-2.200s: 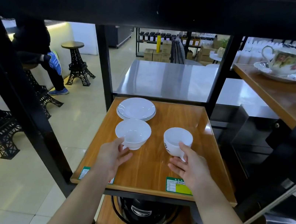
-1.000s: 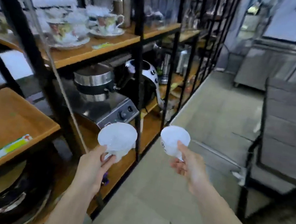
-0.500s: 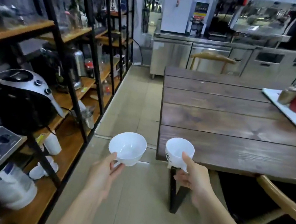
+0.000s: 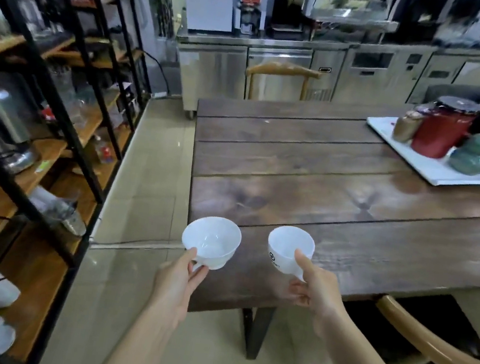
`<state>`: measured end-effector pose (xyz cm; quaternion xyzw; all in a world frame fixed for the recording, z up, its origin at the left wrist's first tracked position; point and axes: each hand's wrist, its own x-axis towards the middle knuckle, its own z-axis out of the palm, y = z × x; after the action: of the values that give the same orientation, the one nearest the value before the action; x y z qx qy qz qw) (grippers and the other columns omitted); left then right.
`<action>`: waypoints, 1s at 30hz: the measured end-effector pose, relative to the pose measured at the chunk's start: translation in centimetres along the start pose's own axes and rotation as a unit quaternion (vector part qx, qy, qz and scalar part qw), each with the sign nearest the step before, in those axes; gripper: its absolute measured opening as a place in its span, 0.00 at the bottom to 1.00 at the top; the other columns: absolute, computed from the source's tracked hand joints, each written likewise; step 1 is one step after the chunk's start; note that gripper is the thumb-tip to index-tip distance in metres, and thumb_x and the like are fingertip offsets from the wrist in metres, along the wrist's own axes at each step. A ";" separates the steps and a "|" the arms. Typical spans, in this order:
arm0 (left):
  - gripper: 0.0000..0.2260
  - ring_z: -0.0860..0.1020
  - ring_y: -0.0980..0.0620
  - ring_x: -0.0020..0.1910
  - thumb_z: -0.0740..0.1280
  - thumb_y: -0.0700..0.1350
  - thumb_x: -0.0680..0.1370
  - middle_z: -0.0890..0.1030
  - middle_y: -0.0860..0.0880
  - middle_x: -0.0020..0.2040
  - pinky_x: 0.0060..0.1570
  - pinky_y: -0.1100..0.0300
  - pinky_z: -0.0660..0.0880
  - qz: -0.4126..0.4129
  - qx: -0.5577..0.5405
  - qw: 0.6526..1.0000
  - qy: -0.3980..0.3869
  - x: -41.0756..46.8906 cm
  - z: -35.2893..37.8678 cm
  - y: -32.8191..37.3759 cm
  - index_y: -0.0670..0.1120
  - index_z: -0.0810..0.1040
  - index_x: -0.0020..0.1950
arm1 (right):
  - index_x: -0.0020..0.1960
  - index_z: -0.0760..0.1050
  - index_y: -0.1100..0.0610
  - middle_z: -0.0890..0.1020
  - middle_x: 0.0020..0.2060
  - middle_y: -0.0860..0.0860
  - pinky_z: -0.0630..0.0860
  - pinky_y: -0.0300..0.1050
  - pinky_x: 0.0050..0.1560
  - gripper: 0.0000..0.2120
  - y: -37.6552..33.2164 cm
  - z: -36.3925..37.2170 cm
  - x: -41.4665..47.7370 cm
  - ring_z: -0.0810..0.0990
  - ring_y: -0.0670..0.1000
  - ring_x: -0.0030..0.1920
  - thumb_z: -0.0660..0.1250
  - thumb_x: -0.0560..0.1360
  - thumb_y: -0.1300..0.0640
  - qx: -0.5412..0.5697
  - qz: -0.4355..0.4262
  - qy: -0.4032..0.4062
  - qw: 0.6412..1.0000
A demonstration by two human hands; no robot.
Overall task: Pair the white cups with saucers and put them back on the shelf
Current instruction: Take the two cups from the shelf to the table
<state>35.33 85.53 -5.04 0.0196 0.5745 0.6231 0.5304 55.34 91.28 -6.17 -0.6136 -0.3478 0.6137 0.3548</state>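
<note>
My left hand grips a wide white cup by its handle, held upright in the air at the near left corner of a dark wooden table. My right hand holds a narrower white cup with a small black logo, upright above the table's near edge. Both cups look empty. No saucers are in view.
A black metal shelf with wooden boards runs along the left, loaded with appliances and glassware. On the table's far right sits a white tray with a red canister and jars. A wooden chair back curves at lower right. Steel counters line the back wall.
I lifted both cups off the shelf and turned right, away from it. The table has come closer, and the cups now hang over its near corner.
</note>
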 end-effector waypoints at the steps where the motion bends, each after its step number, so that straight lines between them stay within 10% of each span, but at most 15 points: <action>1: 0.07 0.77 0.52 0.42 0.62 0.37 0.79 0.73 0.44 0.38 0.65 0.52 0.71 -0.003 0.008 1.000 -0.003 1.2 0.9 0.0 0.38 0.74 0.42 | 0.47 0.76 0.60 0.77 0.35 0.53 0.69 0.39 0.27 0.14 -0.3 -0.1 0.9 0.76 0.52 0.32 0.66 0.75 0.49 0.005 0.003 0.009 1.000; 9: 0.06 0.77 0.44 0.58 0.63 0.38 0.79 0.76 0.39 0.59 0.63 0.50 0.72 -0.038 0.105 0.994 -0.006 8.7 9.3 1.2 0.37 0.74 0.54 | 0.49 0.74 0.62 0.76 0.33 0.54 0.63 0.39 0.26 0.14 -3.7 -1.0 8.8 0.76 0.46 0.19 0.66 0.75 0.50 0.019 0.030 0.078 0.996; 18: 0.04 0.77 0.46 0.53 0.64 0.41 0.79 0.77 0.42 0.52 0.63 0.51 0.73 -0.060 0.160 0.985 0.010 13.4 17.2 1.0 0.41 0.75 0.45 | 0.50 0.71 0.62 0.72 0.29 0.54 0.61 0.32 0.16 0.15 -7.7 -3.1 16.9 0.72 0.47 0.16 0.66 0.75 0.50 0.050 0.050 0.115 0.991; 30: 0.19 0.79 0.46 0.55 0.64 0.41 0.79 0.79 0.50 0.41 0.63 0.54 0.73 -0.060 0.115 0.989 0.073 15.5 21.9 -2.3 0.41 0.65 0.29 | 0.41 0.73 0.55 0.74 0.30 0.54 0.60 0.40 0.28 0.11 -9.8 -5.3 24.5 0.70 0.50 0.25 0.64 0.76 0.48 0.013 0.033 0.077 0.996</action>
<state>43.98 110.83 -8.37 0.0000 0.6794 0.5197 0.5180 60.85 117.30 -10.13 -0.6656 -0.2909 0.5804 0.3681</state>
